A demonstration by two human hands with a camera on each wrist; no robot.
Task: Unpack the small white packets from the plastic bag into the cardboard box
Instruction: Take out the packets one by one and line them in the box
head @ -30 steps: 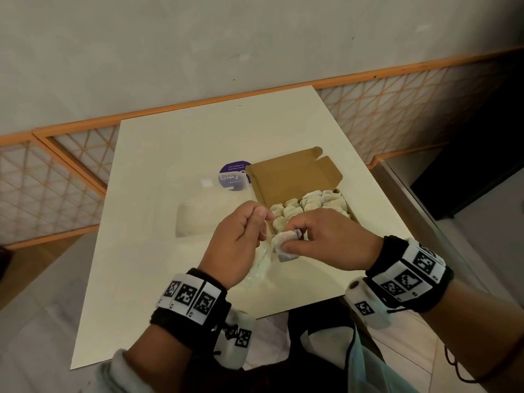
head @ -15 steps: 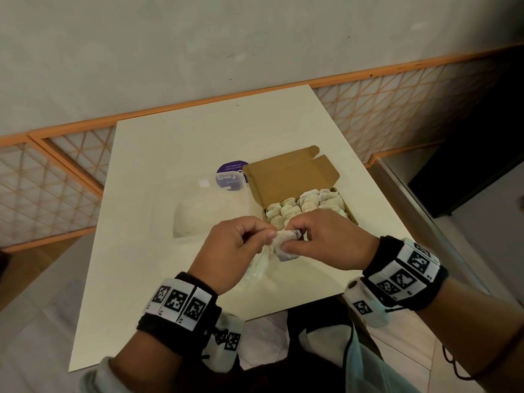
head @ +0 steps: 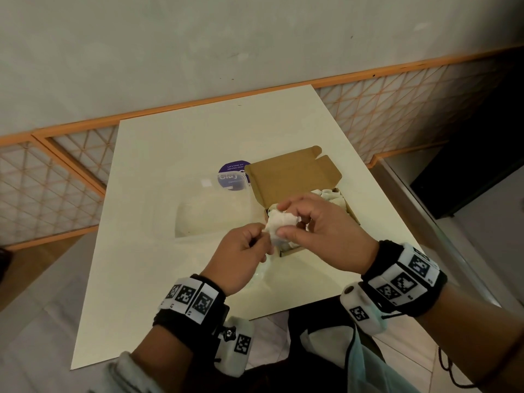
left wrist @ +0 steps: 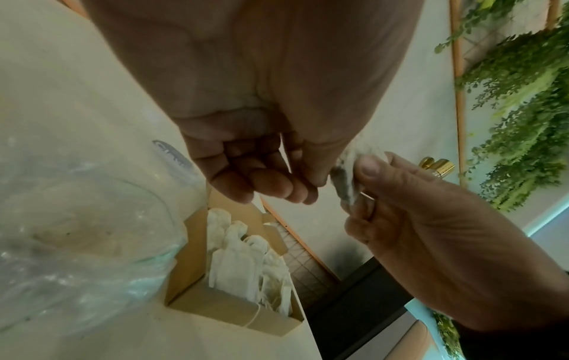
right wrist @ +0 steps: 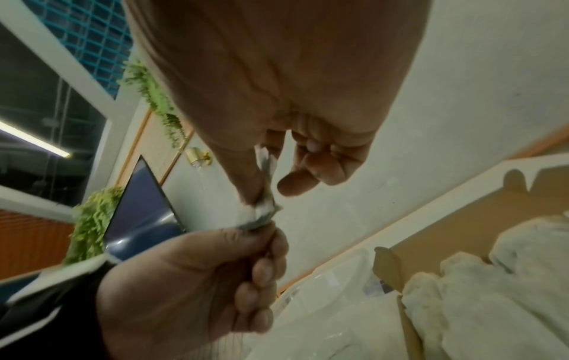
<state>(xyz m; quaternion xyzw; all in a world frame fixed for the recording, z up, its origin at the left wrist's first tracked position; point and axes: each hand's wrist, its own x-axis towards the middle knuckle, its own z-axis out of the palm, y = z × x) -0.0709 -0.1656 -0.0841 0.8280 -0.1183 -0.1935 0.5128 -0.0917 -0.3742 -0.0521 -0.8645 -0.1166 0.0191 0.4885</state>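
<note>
Over the cream desk (head: pixel 175 165), our left hand (head: pixel 241 256) and right hand (head: pixel 326 236) both pinch one small white crumpled packet (head: pixel 280 222) between curled fingers (left wrist: pixel 366 168), just above the open brown cardboard box (head: pixel 292 174) of white packets (left wrist: pixel 243 258); a clear plastic bag (left wrist: pixel 70 243) lies beside it.

Pale grey wall (head: pixel 198 46) w/ orange rail (head: pixel 255 93), lattice panels (head: pixel 42 188) below, cream tabletop (head: pixel 170 143) vs wall, grey tile floor (head: pixel 37 336), green plants (left wrist: pixel 523 109) hanging, strip light (right wrist: pixel 33 138), dark window (right wrist: pixel 46 109).
</note>
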